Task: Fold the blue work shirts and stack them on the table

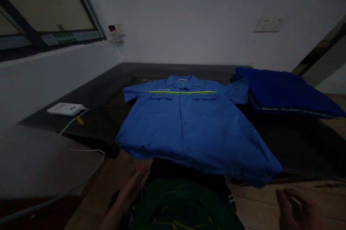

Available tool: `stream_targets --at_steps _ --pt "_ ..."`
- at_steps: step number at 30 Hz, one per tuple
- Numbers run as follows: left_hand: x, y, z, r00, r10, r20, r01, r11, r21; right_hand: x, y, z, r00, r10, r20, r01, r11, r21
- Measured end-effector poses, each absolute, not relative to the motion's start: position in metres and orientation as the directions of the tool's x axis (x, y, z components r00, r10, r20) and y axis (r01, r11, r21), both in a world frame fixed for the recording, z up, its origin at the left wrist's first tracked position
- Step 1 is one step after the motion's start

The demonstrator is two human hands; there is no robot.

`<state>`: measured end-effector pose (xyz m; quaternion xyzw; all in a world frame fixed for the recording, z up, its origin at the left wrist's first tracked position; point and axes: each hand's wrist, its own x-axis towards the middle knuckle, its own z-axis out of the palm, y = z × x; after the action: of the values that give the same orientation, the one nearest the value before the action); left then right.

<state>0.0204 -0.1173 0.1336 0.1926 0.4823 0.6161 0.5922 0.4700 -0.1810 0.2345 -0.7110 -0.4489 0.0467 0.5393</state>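
Observation:
A blue short-sleeved work shirt [164,122] lies front up on the dark table, collar toward the wall. It has a yellow-green stripe across the chest, two flap pockets and a buttoned front. Its hem reaches past the near table edge. My left hand [136,183] is below the hem beside my leg, fingers stretched out and holding nothing. Off the hem's right corner, my right hand [300,208] hangs over the floor, dim and slightly blurred. Its fingers are loosely curled with a gap to the thumb, and nothing shows in them.
Folded dark blue cloth [286,91] is stacked on the right of the table [94,82]. At the left lies a white device [66,109], its cable [81,149] hanging off the edge. Wall sockets [269,24] and a window [48,3] are behind and to the left.

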Motion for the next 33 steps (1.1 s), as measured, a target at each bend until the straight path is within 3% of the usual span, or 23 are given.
stream_targets --at_steps 2,6,8,11,15,19,26,30,33 --pt "0.048 -0.117 0.145 0.000 0.952 -0.306 -0.648 0.233 0.725 0.436 -0.185 0.223 0.569 0.752 0.333 0.539 -0.035 -0.842" --pt "0.100 -0.106 0.172 0.249 0.938 -0.240 -0.755 0.343 0.559 0.367 -0.160 0.211 0.225 0.974 0.002 0.186 -0.041 -0.982" --pt "0.118 -0.099 0.180 0.293 0.920 -0.261 -0.776 0.388 0.497 0.345 -0.144 0.211 0.097 0.989 -0.108 0.012 -0.109 -0.994" --pt "0.133 -0.097 0.182 0.273 0.915 -0.297 -0.800 0.387 0.458 0.327 -0.129 0.212 0.020 0.988 -0.153 -0.159 -0.148 -0.976" --pt "0.140 -0.105 0.176 0.212 0.914 -0.347 -0.746 0.381 0.546 0.312 -0.127 0.212 -0.046 0.986 -0.161 -0.265 -0.168 -0.950" --pt "0.141 -0.109 0.172 0.195 0.927 -0.320 -0.710 0.359 0.606 0.309 -0.131 0.213 -0.011 0.981 -0.192 -0.267 -0.188 -0.945" --pt "0.143 -0.107 0.176 0.234 0.935 -0.267 -0.739 0.350 0.576 0.319 -0.141 0.207 0.018 0.973 -0.229 -0.174 -0.222 -0.959" --pt "0.144 -0.107 0.174 0.276 0.920 -0.277 -0.701 0.390 0.598 0.311 -0.133 0.209 0.078 0.992 -0.099 0.003 -0.099 -0.995" --pt "0.145 -0.101 0.167 0.278 0.923 -0.267 -0.710 0.384 0.590 0.303 -0.120 0.213 0.065 0.997 -0.030 0.029 -0.032 -0.999"
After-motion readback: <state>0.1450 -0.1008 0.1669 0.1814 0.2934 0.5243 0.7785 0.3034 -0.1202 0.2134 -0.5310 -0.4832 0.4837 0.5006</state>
